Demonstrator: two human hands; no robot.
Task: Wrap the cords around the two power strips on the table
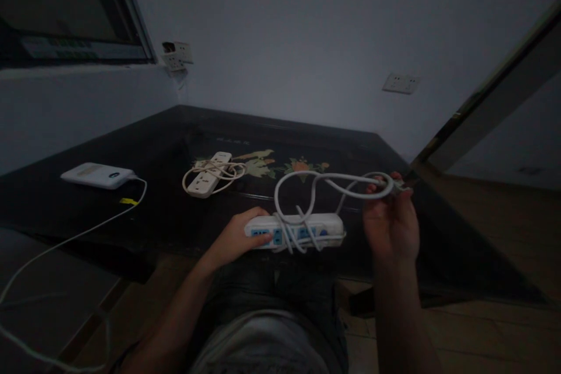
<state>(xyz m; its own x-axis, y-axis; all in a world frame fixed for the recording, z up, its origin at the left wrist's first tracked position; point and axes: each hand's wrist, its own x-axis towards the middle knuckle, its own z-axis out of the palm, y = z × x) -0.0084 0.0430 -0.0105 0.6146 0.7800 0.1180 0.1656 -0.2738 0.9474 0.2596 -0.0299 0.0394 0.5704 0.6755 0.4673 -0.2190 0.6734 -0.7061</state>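
My left hand [243, 238] grips the left end of a white power strip [266, 222] with blue sockets, its thumb on the socket face. The strip is level above the near edge of the dark table. A white cord [277, 196] is wound around the strip's right half and rises in a loose loop toward my right hand [392, 219]. That hand's fingers are closed on the looped cord's end, near what looks like the plug [401, 187]; the dim light blurs the detail there.
On the black table [166, 140] with painted flowers lies a second power strip [205, 181], wrapped in its own cord. A white device [99, 175] with a trailing cable sits at the left. Wall sockets [401, 83] are behind, and a window [74, 6] is upper left.
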